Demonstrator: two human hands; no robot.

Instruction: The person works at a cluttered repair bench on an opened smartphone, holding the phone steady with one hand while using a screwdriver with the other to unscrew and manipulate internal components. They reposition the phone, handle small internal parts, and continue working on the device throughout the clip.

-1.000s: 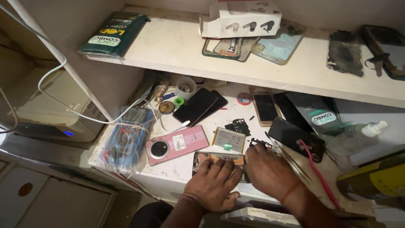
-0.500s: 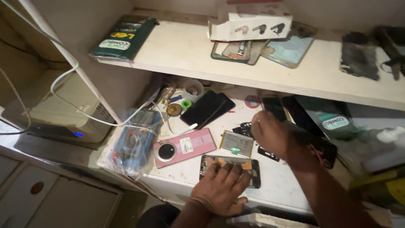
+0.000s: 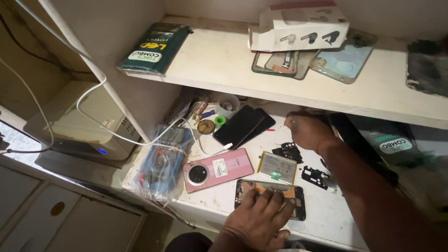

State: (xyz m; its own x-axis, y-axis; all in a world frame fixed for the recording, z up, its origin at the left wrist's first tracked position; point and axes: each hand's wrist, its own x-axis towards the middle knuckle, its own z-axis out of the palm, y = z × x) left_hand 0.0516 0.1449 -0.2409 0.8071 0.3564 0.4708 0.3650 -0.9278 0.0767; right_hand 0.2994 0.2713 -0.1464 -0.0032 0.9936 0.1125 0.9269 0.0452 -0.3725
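Your left hand [image 3: 259, 219] lies flat, fingers spread, pressing the opened black phone frame [image 3: 270, 198] at the near edge of the white worktop [image 3: 326, 219]. Your right hand [image 3: 308, 130] reaches far right, loosely curled; whether it holds anything cannot be told. A pink phone back cover [image 3: 218, 169] lies left.

The left hand [image 3: 259, 221] covers most of the opened phone [image 3: 270, 198] beneath it. Whatever the right hand [image 3: 308, 130] grips is hidden under its knuckles. Beyond it, everything blurs.

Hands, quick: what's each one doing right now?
Left hand: open, fingers flat on the opened phone.
Right hand: curled near the back; whether it holds anything cannot be told.
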